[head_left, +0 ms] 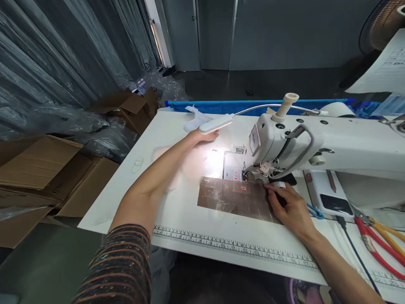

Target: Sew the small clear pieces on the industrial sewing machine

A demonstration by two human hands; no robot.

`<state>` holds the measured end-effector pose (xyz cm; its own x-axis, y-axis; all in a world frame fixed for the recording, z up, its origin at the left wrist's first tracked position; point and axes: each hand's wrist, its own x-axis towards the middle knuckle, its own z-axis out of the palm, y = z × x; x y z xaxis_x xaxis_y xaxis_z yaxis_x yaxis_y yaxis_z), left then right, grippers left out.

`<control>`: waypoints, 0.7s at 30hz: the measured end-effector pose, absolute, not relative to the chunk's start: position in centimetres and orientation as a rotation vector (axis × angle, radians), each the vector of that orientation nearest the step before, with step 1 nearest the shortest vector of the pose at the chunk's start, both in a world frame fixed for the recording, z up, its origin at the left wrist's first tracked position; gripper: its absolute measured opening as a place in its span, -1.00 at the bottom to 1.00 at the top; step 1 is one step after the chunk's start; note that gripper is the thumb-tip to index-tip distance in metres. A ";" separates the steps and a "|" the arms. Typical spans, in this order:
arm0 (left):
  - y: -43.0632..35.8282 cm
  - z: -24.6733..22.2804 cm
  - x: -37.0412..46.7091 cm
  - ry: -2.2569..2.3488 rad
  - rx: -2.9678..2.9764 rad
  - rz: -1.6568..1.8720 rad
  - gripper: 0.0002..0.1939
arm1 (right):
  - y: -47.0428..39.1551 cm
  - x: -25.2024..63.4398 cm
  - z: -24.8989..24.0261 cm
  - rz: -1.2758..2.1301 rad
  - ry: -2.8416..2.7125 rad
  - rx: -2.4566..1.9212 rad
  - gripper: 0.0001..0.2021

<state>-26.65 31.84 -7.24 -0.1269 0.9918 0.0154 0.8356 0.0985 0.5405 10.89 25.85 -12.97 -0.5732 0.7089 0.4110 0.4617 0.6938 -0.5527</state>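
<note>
A white sewing machine stands on the right of the white table, its needle area just behind a brown rectangular plate. My right hand is at the plate's right end, thumb and index finger bent close together near the machine's foot; what lies between the fingertips is too small to make out. My left hand reaches to the far side of the table, partly hidden under a white lamp head. A piece of white fabric lies right behind it. The left fingers are mostly covered.
A ruler strip runs along the table's front edge. Right of my right hand are a white device, a black cable and red-handled scissors. Open cardboard boxes stand left of the table. A fan is at the upper right.
</note>
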 end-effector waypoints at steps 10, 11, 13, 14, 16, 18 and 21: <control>31.3 -6.5 -25.0 2.093 1.778 0.552 -0.81 | 25.7 10.7 -12.3 0.491 -2.287 -0.877 -0.77; 30.6 -6.4 -24.9 2.102 1.768 0.550 -0.83 | 25.7 10.6 -12.3 0.485 -2.289 -0.867 -0.76; 29.3 -6.3 -24.6 2.103 1.749 0.545 -0.86 | 25.7 10.6 -12.3 0.465 -2.300 -0.836 -0.76; 28.8 -6.3 -24.4 2.099 1.740 0.549 -0.87 | 25.7 10.6 -12.4 0.450 -2.304 -0.820 -0.75; 28.1 -6.4 -24.1 2.081 1.718 0.577 -0.87 | 25.8 10.6 -12.6 0.426 -2.308 -0.795 -0.74; 27.7 -6.5 -23.8 2.056 1.680 0.637 -0.86 | 25.8 10.6 -12.7 0.423 -2.311 -0.778 -0.74; 27.7 -6.4 -23.3 2.002 1.569 0.762 -0.91 | 25.7 10.7 -12.7 0.442 -2.317 -0.758 -0.74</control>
